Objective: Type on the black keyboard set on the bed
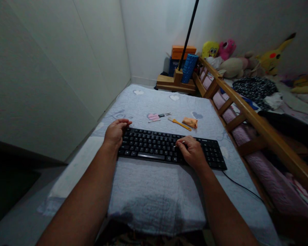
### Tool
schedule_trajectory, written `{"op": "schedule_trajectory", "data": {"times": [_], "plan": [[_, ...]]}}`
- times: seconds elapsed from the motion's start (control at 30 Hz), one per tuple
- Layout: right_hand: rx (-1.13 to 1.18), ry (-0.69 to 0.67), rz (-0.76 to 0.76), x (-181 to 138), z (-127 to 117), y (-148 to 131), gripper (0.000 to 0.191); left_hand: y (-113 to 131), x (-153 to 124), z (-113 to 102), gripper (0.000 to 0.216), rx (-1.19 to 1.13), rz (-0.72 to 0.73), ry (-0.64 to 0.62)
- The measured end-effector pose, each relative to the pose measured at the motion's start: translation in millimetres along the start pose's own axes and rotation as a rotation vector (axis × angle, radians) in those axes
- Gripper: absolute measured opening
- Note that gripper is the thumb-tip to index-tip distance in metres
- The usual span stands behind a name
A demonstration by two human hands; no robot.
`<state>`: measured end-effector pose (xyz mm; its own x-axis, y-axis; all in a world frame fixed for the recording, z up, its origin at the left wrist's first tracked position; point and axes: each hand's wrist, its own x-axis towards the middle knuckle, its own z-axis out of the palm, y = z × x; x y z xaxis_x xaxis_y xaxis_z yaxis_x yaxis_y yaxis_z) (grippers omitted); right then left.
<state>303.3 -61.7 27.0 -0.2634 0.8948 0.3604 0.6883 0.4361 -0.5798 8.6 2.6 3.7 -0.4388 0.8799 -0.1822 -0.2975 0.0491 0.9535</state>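
A black keyboard (149, 142) lies across the quilted cloth in front of me. At its left end, my left hand (115, 132) is closed around the far corner, fingers bent over the edge. My right hand (191, 149) is over the right part of the keys, pinching a thin white cotton swab (175, 146) whose tip is down by the keys. Beyond the keyboard lie a yellow-handled brush (181, 124), an orange packet (190, 122), a slim dark-handled tool with a metal tip (164, 115) and another thin stick (154, 121).
The light quilted cloth (154, 191) covers the surface under everything. A black cable (242, 186) runs from the keyboard to the right. Alongside is a wooden bed rail (256, 123), with plush toys behind it. A wooden stand (176, 82) with a black pole is at the back.
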Motion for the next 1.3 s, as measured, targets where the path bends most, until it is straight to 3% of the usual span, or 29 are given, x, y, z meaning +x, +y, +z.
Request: {"op": "schedule_trajectory", "data": {"times": [0.83, 1.3], "plan": [[-0.034, 0.061, 0.036, 1, -3, 14, 0.019, -1, 1, -1, 0.015, 0.000, -0.013, 0.005], [-0.008, 0.054, 0.016, 3, -1, 8, 0.019, -1, 1, -1, 0.015, -0.006, -0.004, 0.006]]}}
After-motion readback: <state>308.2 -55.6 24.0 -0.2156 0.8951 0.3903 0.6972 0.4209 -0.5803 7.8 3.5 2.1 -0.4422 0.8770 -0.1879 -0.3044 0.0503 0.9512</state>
